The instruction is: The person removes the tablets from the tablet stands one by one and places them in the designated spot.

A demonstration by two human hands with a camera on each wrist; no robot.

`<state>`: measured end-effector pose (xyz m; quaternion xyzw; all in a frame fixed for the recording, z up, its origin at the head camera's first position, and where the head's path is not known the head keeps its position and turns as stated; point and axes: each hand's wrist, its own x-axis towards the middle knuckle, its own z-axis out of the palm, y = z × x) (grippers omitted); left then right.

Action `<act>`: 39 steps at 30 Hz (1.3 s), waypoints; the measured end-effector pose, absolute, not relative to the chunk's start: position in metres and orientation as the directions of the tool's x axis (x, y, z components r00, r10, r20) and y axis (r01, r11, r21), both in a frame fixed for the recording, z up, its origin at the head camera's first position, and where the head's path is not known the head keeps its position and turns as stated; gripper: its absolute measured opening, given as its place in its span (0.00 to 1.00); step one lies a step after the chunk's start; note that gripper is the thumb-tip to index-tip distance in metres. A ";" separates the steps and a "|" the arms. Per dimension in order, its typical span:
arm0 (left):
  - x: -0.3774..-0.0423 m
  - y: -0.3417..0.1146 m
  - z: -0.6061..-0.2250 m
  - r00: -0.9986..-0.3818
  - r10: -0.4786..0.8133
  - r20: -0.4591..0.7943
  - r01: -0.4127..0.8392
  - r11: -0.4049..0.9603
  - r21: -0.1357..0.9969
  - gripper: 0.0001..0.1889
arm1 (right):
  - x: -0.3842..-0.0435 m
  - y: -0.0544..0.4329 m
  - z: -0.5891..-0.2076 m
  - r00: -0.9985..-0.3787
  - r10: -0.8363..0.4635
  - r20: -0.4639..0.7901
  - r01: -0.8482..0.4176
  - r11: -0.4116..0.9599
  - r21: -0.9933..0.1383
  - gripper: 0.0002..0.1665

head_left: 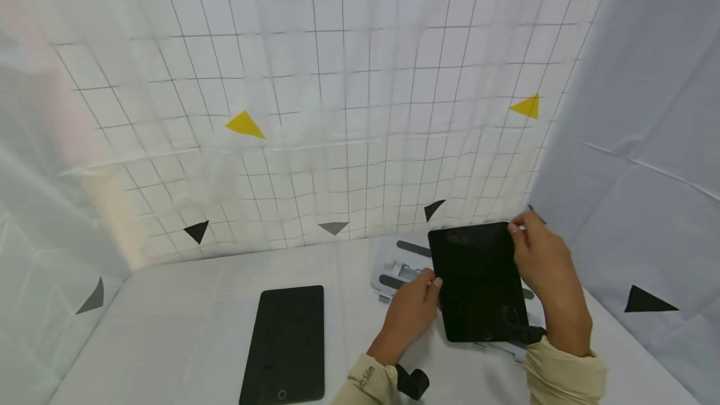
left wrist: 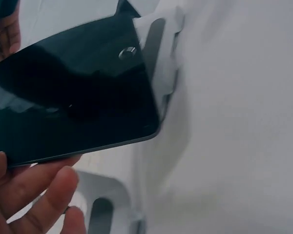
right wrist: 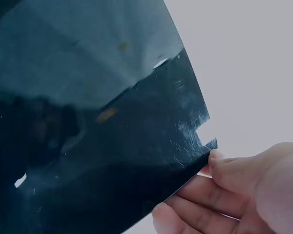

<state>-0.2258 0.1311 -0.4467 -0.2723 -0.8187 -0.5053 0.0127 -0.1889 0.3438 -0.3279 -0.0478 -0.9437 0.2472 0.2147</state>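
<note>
Both hands hold a black tablet with a round home button, tilted up over a light grey plastic stand with dark grey pads. My left hand pinches the tablet's left edge; in the left wrist view the thumb lies on the glass side and the fingers are behind. With thumb and fingers, my right hand grips the upper right corner. Smudges and reflections show on the dark glass in the right wrist view. The tablet hides much of the stand.
A second black tablet lies flat on the white table, left of my hands. White gridded sheeting with yellow and dark triangles rises behind the table, and a plain grey sheet hangs on the right.
</note>
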 end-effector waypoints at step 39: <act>-0.275 0.007 -0.423 -0.906 0.379 0.188 0.335 0.369 0.867 0.17 | -0.238 0.257 -0.364 -0.980 -0.001 0.198 -0.128 0.767 -0.628 0.15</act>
